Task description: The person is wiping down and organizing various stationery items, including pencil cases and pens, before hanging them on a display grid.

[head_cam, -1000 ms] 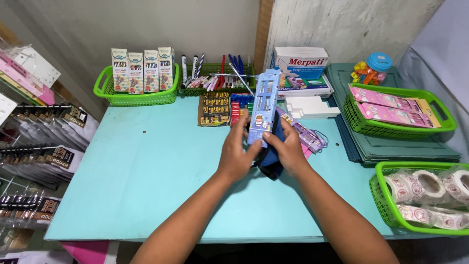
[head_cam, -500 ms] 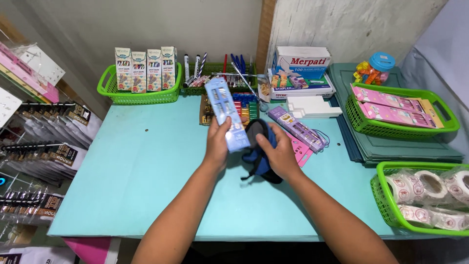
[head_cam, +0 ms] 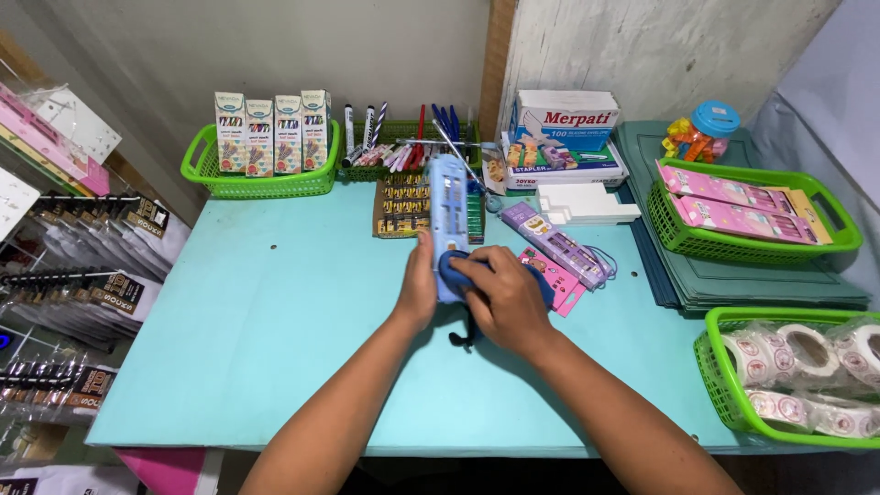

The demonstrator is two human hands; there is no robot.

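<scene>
The left hand [head_cam: 420,280] grips the long light-blue pencil case [head_cam: 450,215] by its near end, pointing toward twelve o'clock. The right hand [head_cam: 502,291] presses a dark blue cloth [head_cam: 456,268] against it. The case looks light, stiff and smooth, so slippery; the edges seem the safest hold.

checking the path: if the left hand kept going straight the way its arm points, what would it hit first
Probably the card of gold clips lying just beyond the left hand, then the green pen basket at the wall; depth is hard to judge.

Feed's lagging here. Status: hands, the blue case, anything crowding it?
Left hand grips blue case by its side, on the table. Right hand presses dark blue cloth against it. Purple case lies close right, apart.
</scene>
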